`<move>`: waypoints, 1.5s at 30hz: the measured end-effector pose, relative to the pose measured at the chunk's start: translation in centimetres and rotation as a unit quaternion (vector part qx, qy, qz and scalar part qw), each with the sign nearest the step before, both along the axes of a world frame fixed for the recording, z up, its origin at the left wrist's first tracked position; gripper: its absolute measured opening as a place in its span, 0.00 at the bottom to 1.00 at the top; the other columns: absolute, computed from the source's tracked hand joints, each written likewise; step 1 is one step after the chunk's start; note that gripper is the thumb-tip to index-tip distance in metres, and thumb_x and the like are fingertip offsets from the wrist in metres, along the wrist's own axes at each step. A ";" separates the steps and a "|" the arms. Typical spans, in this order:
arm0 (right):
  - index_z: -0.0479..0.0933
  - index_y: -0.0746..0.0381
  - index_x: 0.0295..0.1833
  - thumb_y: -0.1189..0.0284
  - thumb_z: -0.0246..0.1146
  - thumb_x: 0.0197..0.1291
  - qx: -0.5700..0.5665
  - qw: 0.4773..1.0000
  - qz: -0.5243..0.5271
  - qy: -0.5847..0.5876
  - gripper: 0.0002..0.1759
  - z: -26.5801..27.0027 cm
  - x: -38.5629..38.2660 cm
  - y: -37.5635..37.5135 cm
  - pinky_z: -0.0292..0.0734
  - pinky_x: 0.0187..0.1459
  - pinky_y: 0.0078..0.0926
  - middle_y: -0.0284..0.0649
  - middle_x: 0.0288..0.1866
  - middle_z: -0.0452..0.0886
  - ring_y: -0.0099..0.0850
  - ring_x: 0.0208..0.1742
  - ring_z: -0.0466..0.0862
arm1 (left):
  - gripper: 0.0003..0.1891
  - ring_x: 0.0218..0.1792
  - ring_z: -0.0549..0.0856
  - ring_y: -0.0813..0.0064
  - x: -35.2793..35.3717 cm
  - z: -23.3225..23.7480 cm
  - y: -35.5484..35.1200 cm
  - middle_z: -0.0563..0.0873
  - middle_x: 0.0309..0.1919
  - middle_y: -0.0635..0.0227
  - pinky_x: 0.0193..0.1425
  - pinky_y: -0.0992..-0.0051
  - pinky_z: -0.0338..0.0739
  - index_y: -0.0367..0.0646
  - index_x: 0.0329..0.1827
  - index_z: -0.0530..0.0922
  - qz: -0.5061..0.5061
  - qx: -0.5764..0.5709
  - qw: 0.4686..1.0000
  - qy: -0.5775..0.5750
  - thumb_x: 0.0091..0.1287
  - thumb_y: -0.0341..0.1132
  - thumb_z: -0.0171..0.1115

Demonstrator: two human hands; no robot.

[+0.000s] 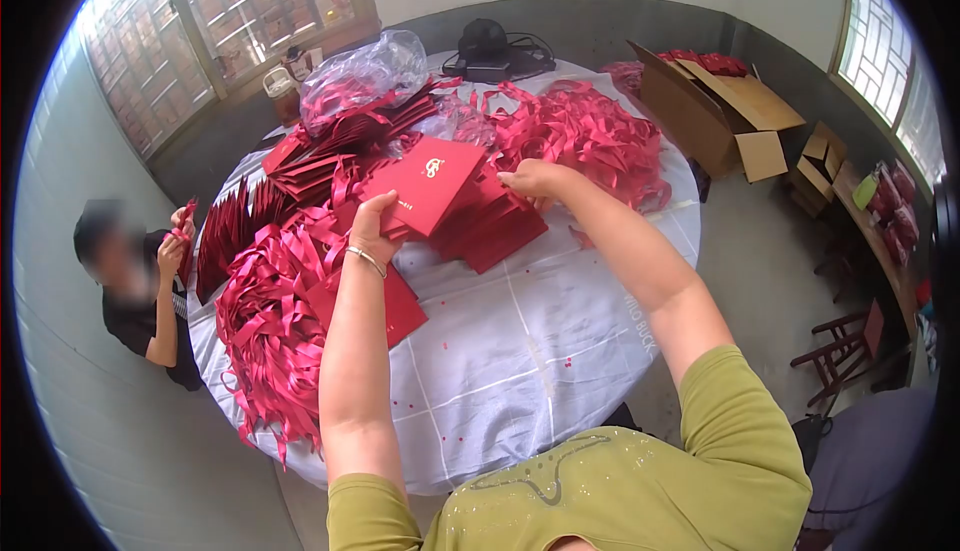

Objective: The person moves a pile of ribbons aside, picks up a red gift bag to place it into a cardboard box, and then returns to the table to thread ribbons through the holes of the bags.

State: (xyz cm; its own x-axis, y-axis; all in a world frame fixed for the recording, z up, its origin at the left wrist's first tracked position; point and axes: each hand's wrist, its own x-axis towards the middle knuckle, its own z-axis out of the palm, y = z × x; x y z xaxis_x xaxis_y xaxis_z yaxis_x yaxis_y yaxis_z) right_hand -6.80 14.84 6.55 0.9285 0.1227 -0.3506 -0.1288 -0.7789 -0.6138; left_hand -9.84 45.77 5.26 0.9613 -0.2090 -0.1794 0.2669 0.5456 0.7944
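Observation:
My left hand (374, 227) is closed on the lower left edge of a flat red paper bag (436, 183) with a gold emblem, thumb on top. My right hand (536, 180) is in a pinch just right of that bag, above a stack of red bags (490, 231); what its fingertips hold is too small to make out. Beside my left forearm lies a heap of red ribbons (275, 321), and another red bag (405, 311) rests partly behind my wrist. A second ribbon heap (590, 136) spreads beyond my right hand.
The round table has a white cloth (500, 351). More folded red bags (320, 156) and clear plastic wrap (375, 66) lie at the back left. A co-worker (130, 281) sits at left, holding red ribbon. Open cardboard boxes (690, 116) and a wooden stool (835, 356) stand at right.

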 end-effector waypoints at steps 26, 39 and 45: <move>0.84 0.50 0.43 0.41 0.69 0.57 0.476 0.869 -0.050 0.126 0.24 -3.4 1.0 2.2 0.81 0.37 0.28 0.31 0.39 0.88 0.20 0.33 0.85 | 0.15 0.45 0.89 0.61 0.3 -4.2 -1.7 0.89 0.45 0.63 0.51 0.58 0.84 0.42 0.52 0.80 -0.001 -0.057 0.998 0.022 0.63 0.35 0.61; 0.86 0.62 0.36 0.51 0.78 0.40 0.362 0.926 -0.070 0.086 0.26 -4.6 2.6 3.3 0.80 0.34 0.33 0.40 0.34 0.86 0.33 0.32 0.85 | 0.16 0.47 0.88 0.59 -1.0 -4.7 -3.5 0.89 0.46 0.61 0.57 0.59 0.83 0.40 0.51 0.80 -0.034 -0.137 0.990 0.011 0.61 0.35 0.63; 0.83 0.77 0.45 0.54 0.80 0.39 0.284 0.948 -0.105 -0.097 0.37 -3.3 -0.2 3.3 0.81 0.44 0.36 0.48 0.42 0.86 0.38 0.42 0.86 | 0.16 0.46 0.88 0.60 -1.6 -4.5 -3.7 0.89 0.45 0.61 0.56 0.61 0.83 0.39 0.52 0.80 -0.033 -0.137 0.990 0.000 0.62 0.35 0.63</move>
